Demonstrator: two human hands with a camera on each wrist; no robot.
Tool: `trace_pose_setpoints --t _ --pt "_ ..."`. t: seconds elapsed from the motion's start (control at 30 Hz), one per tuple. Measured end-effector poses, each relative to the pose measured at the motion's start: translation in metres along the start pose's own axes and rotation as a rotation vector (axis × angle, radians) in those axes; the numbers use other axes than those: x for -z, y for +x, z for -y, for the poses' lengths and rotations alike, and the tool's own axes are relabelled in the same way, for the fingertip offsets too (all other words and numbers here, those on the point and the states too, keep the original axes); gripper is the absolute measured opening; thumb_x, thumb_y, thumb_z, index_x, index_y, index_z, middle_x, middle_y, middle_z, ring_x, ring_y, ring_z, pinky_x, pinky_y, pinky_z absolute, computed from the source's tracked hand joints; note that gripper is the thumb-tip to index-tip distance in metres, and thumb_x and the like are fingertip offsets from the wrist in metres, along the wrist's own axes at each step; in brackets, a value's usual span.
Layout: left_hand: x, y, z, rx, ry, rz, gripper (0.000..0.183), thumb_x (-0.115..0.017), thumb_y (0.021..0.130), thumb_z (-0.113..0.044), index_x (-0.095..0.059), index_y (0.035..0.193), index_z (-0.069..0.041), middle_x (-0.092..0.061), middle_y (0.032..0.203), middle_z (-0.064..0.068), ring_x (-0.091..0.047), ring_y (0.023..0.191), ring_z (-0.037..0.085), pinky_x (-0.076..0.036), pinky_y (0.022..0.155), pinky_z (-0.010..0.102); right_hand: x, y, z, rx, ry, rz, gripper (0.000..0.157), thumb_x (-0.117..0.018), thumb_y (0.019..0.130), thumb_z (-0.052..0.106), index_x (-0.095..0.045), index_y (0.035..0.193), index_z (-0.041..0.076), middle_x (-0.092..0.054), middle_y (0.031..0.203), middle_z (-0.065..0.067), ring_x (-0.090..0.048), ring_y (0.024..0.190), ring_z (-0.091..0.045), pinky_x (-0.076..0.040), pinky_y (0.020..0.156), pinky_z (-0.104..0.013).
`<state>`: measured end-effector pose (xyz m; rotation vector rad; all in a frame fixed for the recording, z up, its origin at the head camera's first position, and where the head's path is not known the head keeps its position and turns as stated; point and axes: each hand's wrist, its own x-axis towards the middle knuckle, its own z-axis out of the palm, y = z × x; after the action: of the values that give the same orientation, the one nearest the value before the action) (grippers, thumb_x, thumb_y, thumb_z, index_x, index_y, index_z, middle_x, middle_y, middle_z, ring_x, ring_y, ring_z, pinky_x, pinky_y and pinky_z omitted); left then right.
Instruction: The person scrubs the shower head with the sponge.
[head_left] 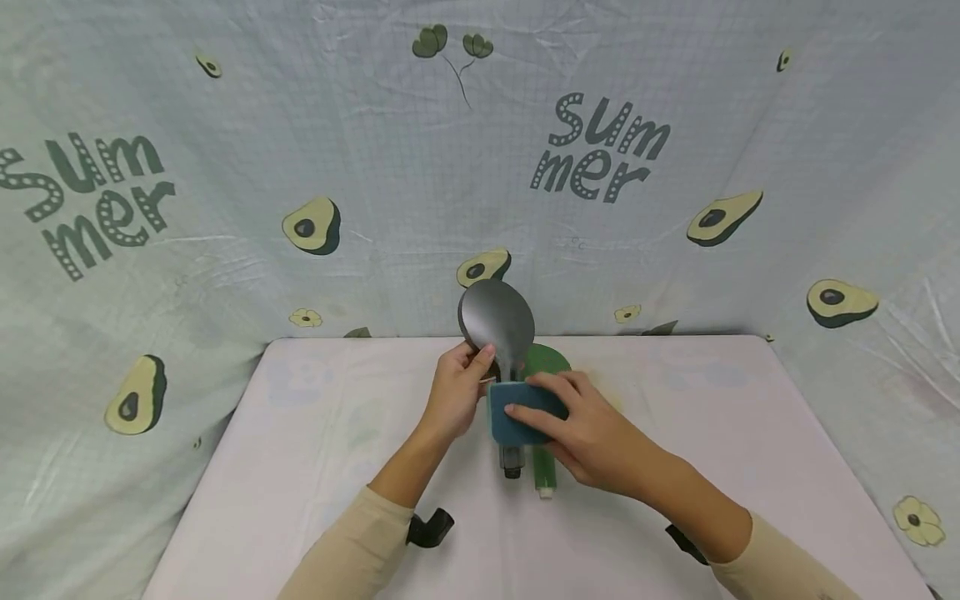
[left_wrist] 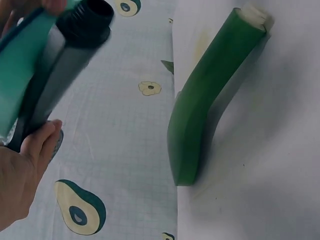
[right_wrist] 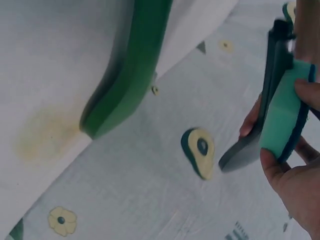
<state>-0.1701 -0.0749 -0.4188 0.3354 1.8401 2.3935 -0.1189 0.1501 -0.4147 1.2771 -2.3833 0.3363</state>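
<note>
A grey handheld shower head is held up above the table, its round head away from me and its threaded handle end toward me. My left hand grips it at the neck, thumb on top. My right hand pinches a teal sponge with a dark blue side and holds it against the handle, hiding the handle's middle. Beneath and slightly to the right, a green shower head with a whitish threaded end lies on the table, partly covered by the sponge and right hand in the head view.
The white table ends at a cloth backdrop printed with avocados and "summer". A yellowish stain marks the tabletop near its far edge. Black pieces show beside both forearms.
</note>
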Motion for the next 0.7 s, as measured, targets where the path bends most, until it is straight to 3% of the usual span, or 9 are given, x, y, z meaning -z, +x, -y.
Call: trace_pose_setpoints --t 0.1,0.17,0.27,0.4,0.5,0.6,0.7 --pt "0.001 0.0 -0.002 -0.018 -0.009 -0.002 0.041 -0.043 0.112 -0.01 -0.045 0.145 0.013 -0.057 0.138 0.035 -0.071 0.114 0.034 -0.061 0.091 0.038 -0.003 -0.006 0.009 0.056 0.005 0.055 0.072 -0.086 0.085 0.022 -0.054 0.149 0.031 -0.049 0.145 -0.014 -0.052 0.119 -0.032 -0.057 0.093 -0.045" --pt "0.003 0.0 -0.002 -0.021 -0.039 0.007 0.042 -0.042 0.112 -0.011 -0.043 0.147 0.012 -0.055 0.141 0.035 -0.071 0.114 0.035 -0.061 0.092 0.04 -0.004 -0.008 0.01 0.057 0.039 0.058 0.073 -0.086 0.085 0.021 -0.053 0.149 0.031 -0.048 0.146 -0.015 -0.051 0.122 -0.031 -0.057 0.094 -0.045" --pt "0.002 -0.001 -0.004 -0.031 -0.096 0.01 0.042 -0.04 0.113 -0.011 -0.042 0.147 0.013 -0.058 0.138 0.031 -0.074 0.106 0.025 -0.062 0.089 0.036 -0.003 -0.006 0.006 -0.017 0.104 0.011 0.074 -0.086 0.085 0.017 -0.051 0.149 0.027 -0.043 0.15 -0.017 -0.048 0.131 -0.033 -0.057 0.097 -0.047" --pt "-0.003 -0.002 -0.005 -0.046 -0.162 0.002 0.037 -0.04 0.112 -0.01 -0.045 0.139 0.016 -0.065 0.115 0.015 -0.073 0.091 0.012 -0.063 0.078 0.026 -0.003 0.007 -0.007 -0.177 0.188 -0.107 0.072 -0.082 0.088 0.011 -0.046 0.15 0.019 -0.036 0.153 -0.022 -0.045 0.138 -0.038 -0.057 0.1 -0.051" --pt "-0.009 -0.004 -0.006 -0.063 -0.172 -0.002 0.032 -0.04 0.112 -0.008 -0.046 0.132 0.016 -0.061 0.099 0.004 -0.064 0.081 0.007 -0.06 0.068 0.021 -0.002 0.017 -0.014 -0.277 0.246 -0.182 0.071 -0.079 0.091 0.011 -0.042 0.151 0.015 -0.034 0.153 -0.024 -0.047 0.137 -0.039 -0.056 0.1 -0.054" --pt "-0.014 -0.005 -0.006 -0.089 -0.175 -0.023 0.029 -0.04 0.112 -0.007 -0.047 0.13 0.015 -0.058 0.095 0.001 -0.059 0.078 0.006 -0.055 0.062 0.02 -0.002 0.023 -0.015 -0.327 0.291 -0.205 0.071 -0.077 0.093 0.01 -0.04 0.153 0.015 -0.033 0.153 -0.024 -0.049 0.134 -0.04 -0.056 0.099 -0.056" --pt "-0.016 -0.005 -0.006 -0.117 -0.167 -0.067 0.033 -0.041 0.112 -0.009 -0.047 0.132 0.016 -0.059 0.099 0.003 -0.059 0.08 0.006 -0.055 0.065 0.019 -0.003 0.021 -0.01 -0.313 0.306 -0.168 0.07 -0.077 0.094 0.013 -0.039 0.153 0.017 -0.034 0.154 -0.021 -0.051 0.134 -0.039 -0.056 0.1 -0.055"
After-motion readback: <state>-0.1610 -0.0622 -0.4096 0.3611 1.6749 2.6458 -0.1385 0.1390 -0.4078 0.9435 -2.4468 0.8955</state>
